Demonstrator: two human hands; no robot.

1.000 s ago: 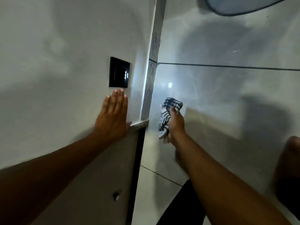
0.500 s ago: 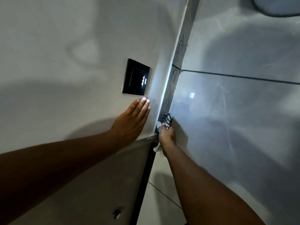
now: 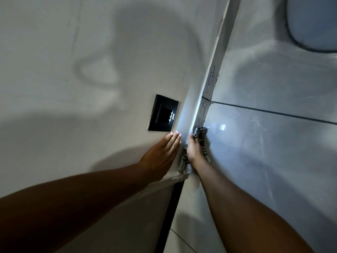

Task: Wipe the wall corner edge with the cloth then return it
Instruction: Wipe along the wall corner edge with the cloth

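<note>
Flat and spread, the left hand [image 3: 162, 154] braces on the painted wall just under the black switch plate [image 3: 162, 115]. Beside it, the right hand [image 3: 193, 150] has carried the checked cloth [image 3: 202, 138] in from the open tile face and now clamps it bunched against the wall corner edge [image 3: 202, 106]. Contact looks made, so wiping along the pen-marked strip can begin; returning it comes later.

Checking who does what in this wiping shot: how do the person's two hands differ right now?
The left hand lies flat and open on the plain pale wall, just below the black square switch plate; the right hand is closed on the checked black-and-white cloth, pressing it to the wall corner edge. Left is empty; right holds the cloth. Both touch the wall.
</note>
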